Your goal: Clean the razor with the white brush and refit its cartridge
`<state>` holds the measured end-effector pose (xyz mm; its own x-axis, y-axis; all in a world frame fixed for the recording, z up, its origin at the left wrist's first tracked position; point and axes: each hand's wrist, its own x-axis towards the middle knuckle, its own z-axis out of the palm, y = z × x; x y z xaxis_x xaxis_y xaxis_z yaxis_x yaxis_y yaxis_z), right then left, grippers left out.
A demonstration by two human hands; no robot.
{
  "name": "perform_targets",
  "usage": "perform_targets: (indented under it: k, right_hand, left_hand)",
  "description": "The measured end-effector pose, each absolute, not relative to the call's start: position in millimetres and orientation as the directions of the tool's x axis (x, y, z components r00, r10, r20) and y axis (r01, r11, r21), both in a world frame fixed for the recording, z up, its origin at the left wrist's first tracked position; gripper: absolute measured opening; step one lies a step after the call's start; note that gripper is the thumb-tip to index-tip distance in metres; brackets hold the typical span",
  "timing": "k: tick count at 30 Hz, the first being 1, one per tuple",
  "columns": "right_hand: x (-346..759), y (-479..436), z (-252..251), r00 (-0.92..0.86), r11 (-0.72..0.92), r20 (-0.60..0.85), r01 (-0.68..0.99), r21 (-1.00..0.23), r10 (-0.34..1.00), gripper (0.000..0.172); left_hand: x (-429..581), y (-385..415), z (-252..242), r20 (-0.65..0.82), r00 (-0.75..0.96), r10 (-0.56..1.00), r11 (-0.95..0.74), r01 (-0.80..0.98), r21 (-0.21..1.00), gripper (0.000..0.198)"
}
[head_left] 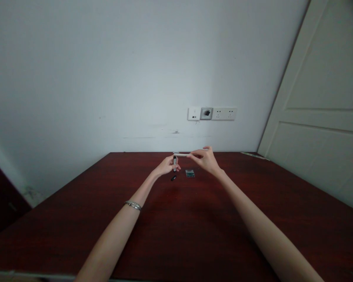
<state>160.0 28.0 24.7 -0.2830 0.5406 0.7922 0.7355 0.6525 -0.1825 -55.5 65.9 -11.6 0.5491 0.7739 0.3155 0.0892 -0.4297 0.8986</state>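
Close to the far edge of the broad table point(194, 235), the left hand point(167, 166) is pinching a black stick point(174, 161), the right hand point(204, 159) a white rod point(181, 154).

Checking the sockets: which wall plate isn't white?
The second wall plate from the left, grey with a dark middle; the other three are white.

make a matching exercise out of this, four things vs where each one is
Things: 1 white stick; 2 black tube; 3 small black piece; 4 bracelet
Places: a lying on the table; b round the left forearm; c held level in the right hand; d upright in the left hand
Pairs: 1-c; 2-d; 3-a; 4-b
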Motion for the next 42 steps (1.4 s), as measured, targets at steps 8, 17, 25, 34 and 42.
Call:
perform_targets:
  k: [8,17,25,34,42]
  right_hand:
    - [171.3,33.3,21.7,-0.258,0.643,0.787,0.734,-0.217,0.56,0.036]
    - [153.5,27.6,23.5,-0.287,0.665,0.767,0.709,-0.233,0.574,0.036]
    - [196.8,40.8,21.2,-0.078,0.552,0.775,0.746,-0.372,0.627,0.049]
    - [183.2,12.1,56.9,-0.334,0.579,0.485,0.601,-0.552,0.808,0.054]
    - [189.9,9.2,63.3,-0.409,0.57,0.399,0.63,-0.527,0.821,0.054]
  left_hand:
    - [-53.7,63.7,-10.2,0.278,0.59,0.758,-0.397,0.08,0.914,0.02]
    - [-51.3,63.7,-10.3,0.262,0.582,0.77,-0.388,0.099,0.917,0.022]
    - [-58.2,58.8,-4.6,0.277,0.565,0.777,-0.386,0.08,0.919,0.021]
    - [-54.1,65.2,-15.2,0.36,0.571,0.738,-0.529,0.158,0.834,0.012]
    - [-52.2,65.9,-14.4,0.433,0.554,0.711,-0.602,0.162,0.782,0.008]
